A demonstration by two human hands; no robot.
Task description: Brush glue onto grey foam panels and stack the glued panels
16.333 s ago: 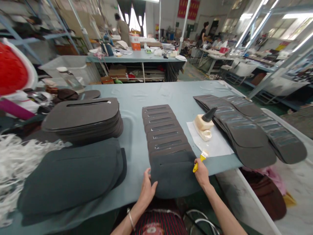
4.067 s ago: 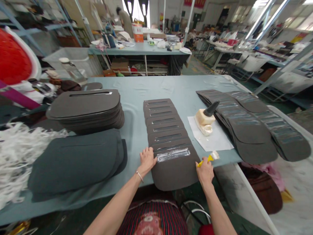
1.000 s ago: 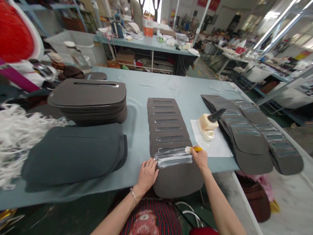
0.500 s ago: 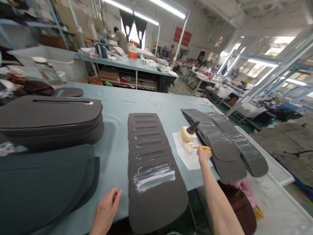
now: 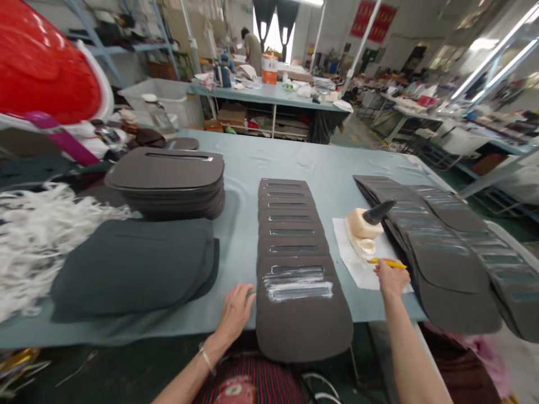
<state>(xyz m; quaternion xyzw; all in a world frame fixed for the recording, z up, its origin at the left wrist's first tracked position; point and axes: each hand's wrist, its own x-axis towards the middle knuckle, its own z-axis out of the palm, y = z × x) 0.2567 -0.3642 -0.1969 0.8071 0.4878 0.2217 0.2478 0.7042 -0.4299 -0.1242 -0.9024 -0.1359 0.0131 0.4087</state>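
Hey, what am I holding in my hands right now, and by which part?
Your right hand holds the brush by its yellow handle. Your left hand shows nothing in its grip.

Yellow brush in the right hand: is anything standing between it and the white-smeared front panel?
Nothing visible stands between the yellow brush and the front panel; only white sheet and blue tabletop lie there. The cream block stands farther back.
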